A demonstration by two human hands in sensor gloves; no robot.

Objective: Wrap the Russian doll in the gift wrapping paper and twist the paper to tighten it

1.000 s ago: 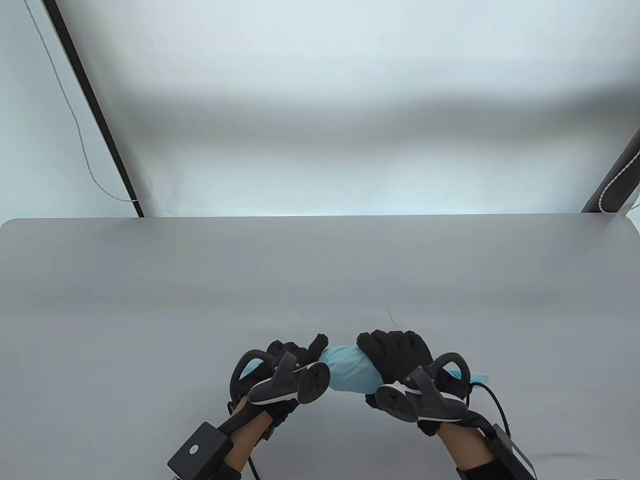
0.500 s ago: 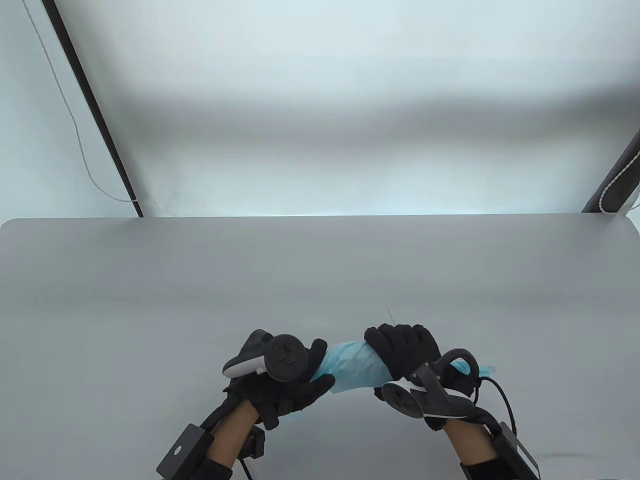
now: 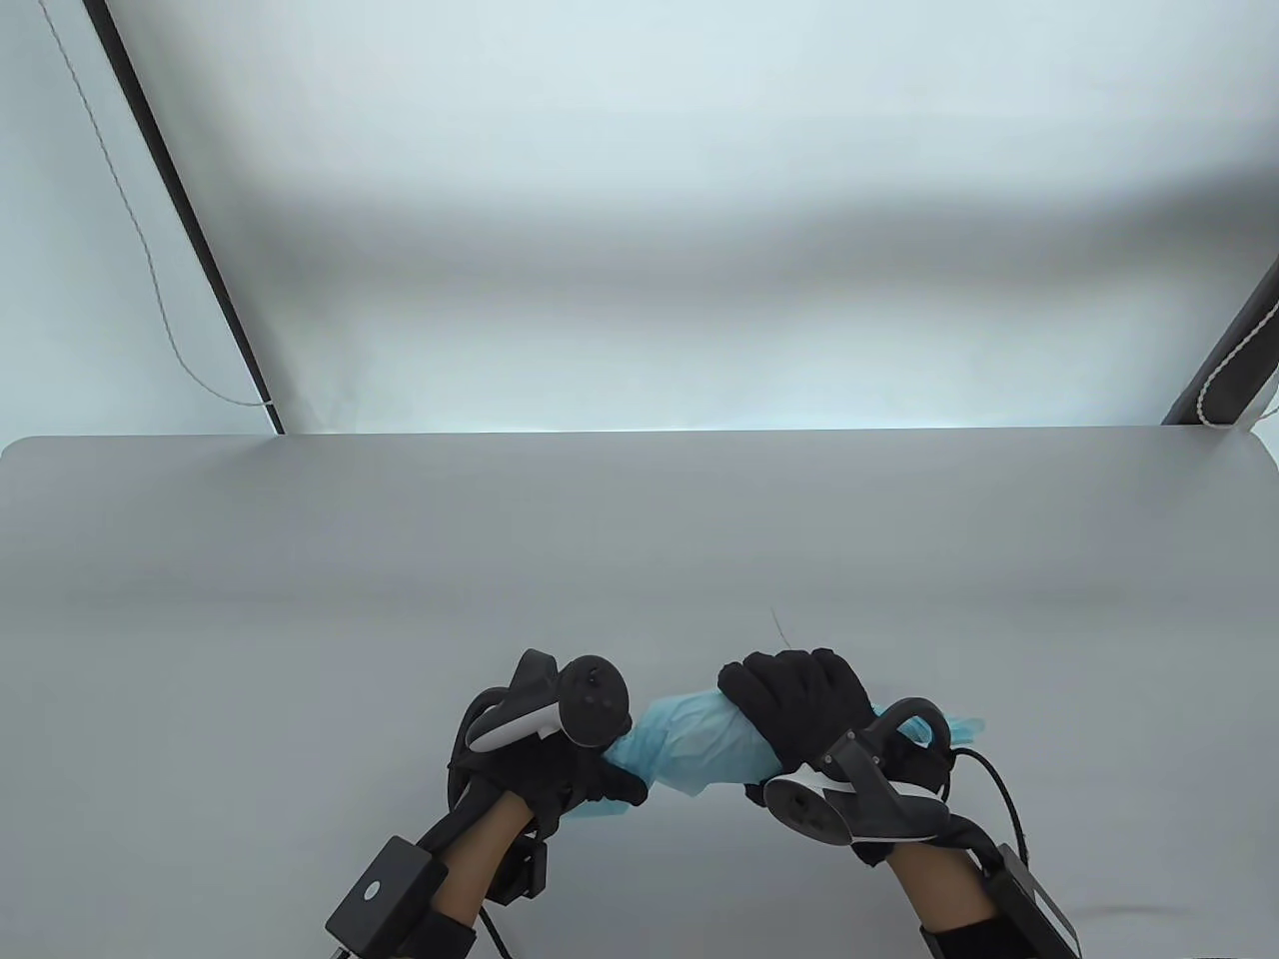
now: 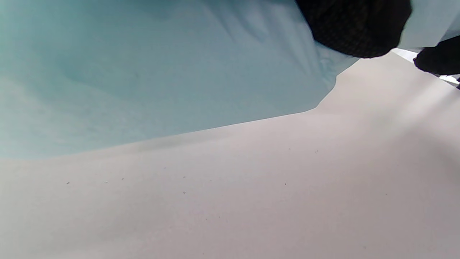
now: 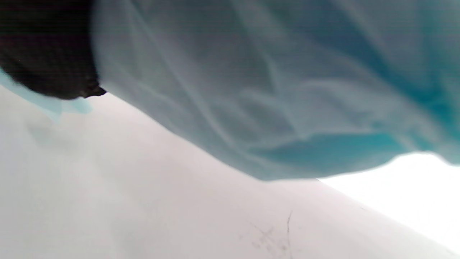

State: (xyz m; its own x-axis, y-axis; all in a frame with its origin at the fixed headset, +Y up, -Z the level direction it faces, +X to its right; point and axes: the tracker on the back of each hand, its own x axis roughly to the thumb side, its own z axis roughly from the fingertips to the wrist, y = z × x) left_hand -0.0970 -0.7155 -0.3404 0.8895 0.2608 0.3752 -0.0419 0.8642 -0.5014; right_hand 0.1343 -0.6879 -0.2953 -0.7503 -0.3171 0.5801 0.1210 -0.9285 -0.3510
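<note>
Pale blue wrapping paper [image 3: 694, 739] forms a bulging bundle near the front edge of the grey table [image 3: 639, 559], held between both hands w/ the fat middle part exposed. The doll itself isn't visible in any view; paper covers it completely, so only the bulge hints at where it sits.

Table view: right hand [image 3: 799, 704] is curled over the right part of the bundle, fingers wrapped round the paper, grasping it. A crumpled tail of paper [image 3: 959, 727] sticks out past that hand on the right. Left hand [image 3: 560, 774] is clenched round the narrowed left end of the paper, thumb side toward the bundle; a bit of paper shows below its fingers. Whether the bundle rests on the table or is lifted just above it can't be told from this view.

Left wrist view adds what the top cam can't: underside of the paper [image 4: 143, 72] seen close up, smooth and lightly creased, w/ a dark gloved fingertip [image 4: 355, 25] pressed on it at the top edge and table surface below.

Right wrist view: blurred, but shows heavier folds and creases in the paper [image 5: 269, 90], a gloved finger [image 5: 43, 54] at top left, and a faint scratch mark [image 5: 287, 223] on the table.

Each hand has a tracker strapped on the back; left tracker [image 3: 570, 704], right tracker [image 3: 859, 804].
</note>
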